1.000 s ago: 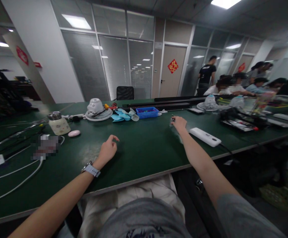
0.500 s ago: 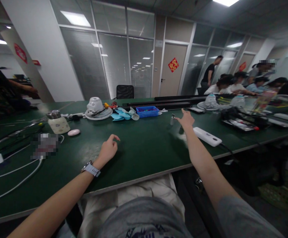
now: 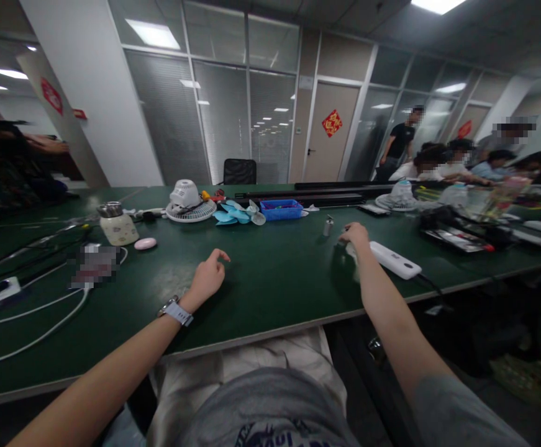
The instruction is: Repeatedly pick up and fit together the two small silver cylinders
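My left hand [image 3: 209, 273], with a watch [image 3: 176, 310] on its wrist, hovers over or rests on the green table. Its fingers are loosely bent and apart, with nothing in them. Further out on the right, my right hand [image 3: 358, 236] reaches down to the tabletop. Its fingers are closed around a small greyish item that they mostly hide, so its kind is not clear. Just left of that hand stands a small silver metal cylinder [image 3: 328, 226] with a thin shaft on top, apart from the fingers. A white power strip [image 3: 395, 261] lies right beside my right wrist.
Toward the back are a white fan part [image 3: 185, 197], light-blue fan blades [image 3: 233, 214] and a blue tray [image 3: 281, 210]. A cream flask [image 3: 118, 228], a pink oval case [image 3: 145, 244] and cables are on the left. Other people sit along the far right.
My right hand has come down and away from the silver cylinder, closing at a spot just right of it. My left hand stays nearly still. The view has shifted slightly.
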{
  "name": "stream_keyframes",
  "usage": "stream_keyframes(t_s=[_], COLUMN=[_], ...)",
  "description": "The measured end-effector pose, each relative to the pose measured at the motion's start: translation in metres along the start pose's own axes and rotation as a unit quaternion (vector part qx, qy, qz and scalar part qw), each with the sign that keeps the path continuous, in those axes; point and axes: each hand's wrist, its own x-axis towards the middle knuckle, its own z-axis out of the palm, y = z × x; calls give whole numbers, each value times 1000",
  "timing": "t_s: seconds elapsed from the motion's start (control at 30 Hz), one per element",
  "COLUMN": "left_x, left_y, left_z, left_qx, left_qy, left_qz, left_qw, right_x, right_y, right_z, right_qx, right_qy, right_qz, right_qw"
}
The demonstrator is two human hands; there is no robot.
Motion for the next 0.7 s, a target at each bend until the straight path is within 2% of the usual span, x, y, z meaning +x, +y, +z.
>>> stream_keyframes(t_s=[0.1,0.23,0.33,0.4,0.47,0.53,0.7], left_x=[0,-2,-4,-6,-7,-7,-1], left_y=[-1,0,3,6,9,12,12], left_z=[0,0,1,1,2,3,10], left_qx=[-9,-38,-78,-106,-124,-131,-139], left_qy=[5,18,44,76,105,118,124], left_qz=[7,17,37,68,102,132,185], left_qw=[1000,999,995,989,981,975,965], right_x=[-15,-57,-101,-130,-156,-173,-187], right_y=[-34,-93,-134,-155,-170,-178,-182], right_z=[-3,6,15,21,25,29,39], right_qx=[19,111,247,321,382,425,463], right_qy=[-112,-173,-231,-271,-305,-318,-307], right_qz=[-40,-175,-285,-318,-338,-350,-359], right_qw=[993,963,897,850,804,772,750])
